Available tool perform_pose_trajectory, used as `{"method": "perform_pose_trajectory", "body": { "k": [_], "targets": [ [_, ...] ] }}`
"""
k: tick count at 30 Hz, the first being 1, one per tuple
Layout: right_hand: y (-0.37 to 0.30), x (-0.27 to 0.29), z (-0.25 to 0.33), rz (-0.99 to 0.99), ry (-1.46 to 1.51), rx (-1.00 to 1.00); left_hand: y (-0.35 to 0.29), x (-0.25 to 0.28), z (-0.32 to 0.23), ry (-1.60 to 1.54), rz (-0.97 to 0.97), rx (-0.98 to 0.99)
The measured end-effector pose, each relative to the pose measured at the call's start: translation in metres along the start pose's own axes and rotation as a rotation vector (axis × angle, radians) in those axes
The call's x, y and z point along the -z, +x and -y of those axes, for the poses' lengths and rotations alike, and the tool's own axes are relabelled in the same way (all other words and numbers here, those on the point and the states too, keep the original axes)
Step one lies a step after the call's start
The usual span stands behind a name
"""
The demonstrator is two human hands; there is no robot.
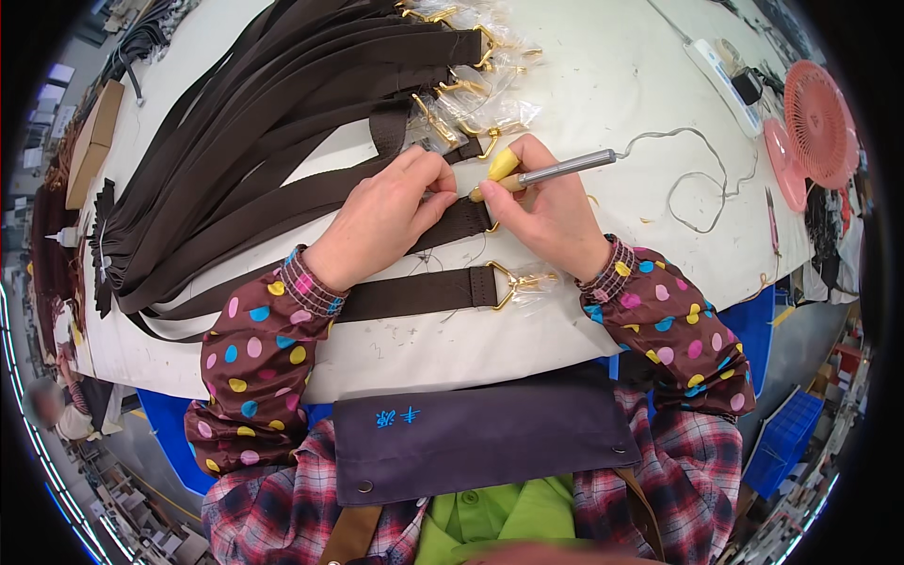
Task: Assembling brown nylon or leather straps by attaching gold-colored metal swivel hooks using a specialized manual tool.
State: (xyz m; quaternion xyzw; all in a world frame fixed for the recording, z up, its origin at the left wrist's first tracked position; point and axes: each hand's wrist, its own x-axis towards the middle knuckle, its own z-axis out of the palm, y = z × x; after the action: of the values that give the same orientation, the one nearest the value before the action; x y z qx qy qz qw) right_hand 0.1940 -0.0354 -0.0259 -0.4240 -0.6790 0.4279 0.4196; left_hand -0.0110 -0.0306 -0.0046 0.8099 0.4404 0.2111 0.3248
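Note:
My right hand [556, 207] grips a slim corded heating pen [570, 168], like a soldering iron, with a metal barrel. A yellow finger cover [503, 165] is on one fingertip. The pen's tip points left at the stitched end of a dark brown webbing strap [461, 222]. My left hand [386, 217] is closed in a pinch beside that tip; what the fingers hold is too small to make out. Nearer me lies another dark strap [414, 295] with a gold clasp [518, 285] in clear plastic at its right end.
A bundle of dark straps [235, 141] fans across the white table [603, 85], with several plastic-wrapped gold clasps [490, 47] at their ends. The pen's grey cord [692, 177] loops to the right. A white power strip [725, 85] and pink fan [815, 127] stand at the far right.

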Motion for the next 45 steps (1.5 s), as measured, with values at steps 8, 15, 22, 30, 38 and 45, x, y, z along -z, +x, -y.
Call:
{"method": "perform_pose_trajectory", "body": {
  "k": [8,15,22,30,38,45],
  "targets": [
    [0.000,0.000,-0.001,0.004,-0.019,0.005,0.000,-0.001,0.001,-0.009,-0.004,0.000],
    [-0.001,0.003,0.007,-0.013,0.046,-0.030,-0.002,-0.001,-0.001,-0.030,-0.040,0.046],
    [-0.002,0.017,0.020,-0.060,0.069,0.067,-0.024,0.006,-0.023,0.510,0.008,0.058],
    [-0.007,0.022,0.029,-0.112,0.054,0.227,-0.026,0.001,-0.030,0.775,-0.081,-0.159],
    [-0.010,0.013,0.015,0.039,0.062,0.111,-0.015,0.007,-0.020,0.219,0.045,-0.028],
    [-0.008,0.008,0.009,0.056,0.026,0.138,-0.006,0.006,-0.003,0.065,0.161,-0.011]
  ]
}}
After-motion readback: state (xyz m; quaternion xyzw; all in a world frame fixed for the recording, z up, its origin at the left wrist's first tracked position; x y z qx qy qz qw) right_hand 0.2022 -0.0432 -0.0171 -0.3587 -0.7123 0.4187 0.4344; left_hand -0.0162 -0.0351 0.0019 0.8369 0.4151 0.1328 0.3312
